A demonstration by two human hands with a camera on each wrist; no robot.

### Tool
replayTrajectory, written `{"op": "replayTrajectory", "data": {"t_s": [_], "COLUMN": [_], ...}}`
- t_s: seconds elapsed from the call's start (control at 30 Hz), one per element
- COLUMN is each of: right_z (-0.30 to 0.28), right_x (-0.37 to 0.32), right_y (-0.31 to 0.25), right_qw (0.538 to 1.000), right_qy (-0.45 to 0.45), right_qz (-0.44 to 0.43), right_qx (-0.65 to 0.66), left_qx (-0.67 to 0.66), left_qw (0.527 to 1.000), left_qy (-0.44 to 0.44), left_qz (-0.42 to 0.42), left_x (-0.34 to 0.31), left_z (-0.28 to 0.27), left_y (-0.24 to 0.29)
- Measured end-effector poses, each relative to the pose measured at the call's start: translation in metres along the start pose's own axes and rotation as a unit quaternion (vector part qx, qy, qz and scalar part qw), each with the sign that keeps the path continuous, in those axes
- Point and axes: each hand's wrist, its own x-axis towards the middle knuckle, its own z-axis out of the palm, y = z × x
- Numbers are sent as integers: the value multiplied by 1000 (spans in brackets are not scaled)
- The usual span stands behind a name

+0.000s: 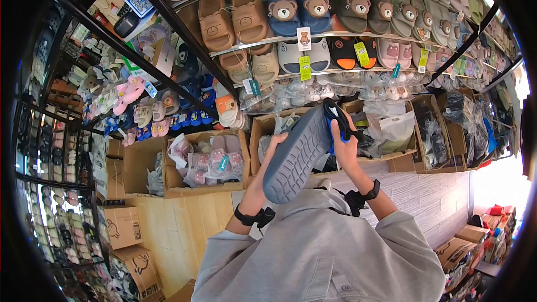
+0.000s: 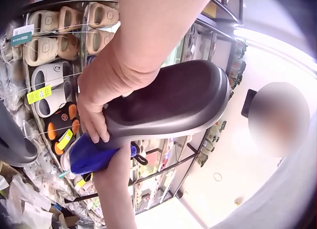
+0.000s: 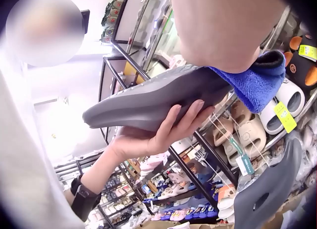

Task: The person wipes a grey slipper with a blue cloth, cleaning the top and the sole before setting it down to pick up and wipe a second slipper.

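Note:
A dark grey slipper (image 1: pixel 299 156) is held up in front of the chest, its grooved sole facing the head camera. My left hand (image 1: pixel 272 154) grips its side, fingers (image 3: pixel 181 120) lying along the smooth inner side in the right wrist view. At the toe end, my right hand (image 1: pixel 345 144) holds a fuzzy blue cloth (image 3: pixel 262 85) with a black part against the slipper. The cloth's blue face (image 2: pixel 94 157) also shows below the left fingers in the left wrist view. Part of the right fingers is hidden behind the cloth and slipper.
Another dark grey slipper (image 3: pixel 270 187) appears at lower right in the right wrist view. Shelves ahead carry rows of slippers, including blue bear ones (image 1: pixel 307 8). Below stand open cardboard boxes (image 1: pixel 207 190) of bagged slippers. More cartons (image 1: pixel 120 226) stand on the floor at left.

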Motion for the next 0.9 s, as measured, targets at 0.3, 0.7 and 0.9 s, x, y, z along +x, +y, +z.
{"op": "replayTrajectory", "data": {"t_s": [0.3,0.7,0.9], "right_z": [0,17,19], "right_x": [-3,-40,-43], "right_y": [-44,-87,-99], "right_qw": [936,889,802], "right_qy": [-41,-183,-290], "right_qz": [-313,-401,-509], "right_qx": [-156,-125,-121], "left_qx": [-22,-6,79], "left_qw": [999,994,987], "left_qy": [-50,-96,-92], "left_qz": [0,51,110], "left_x": [18,4,45], "left_z": [-22,-31,-75], "left_y": [-11,-16,-30]}}
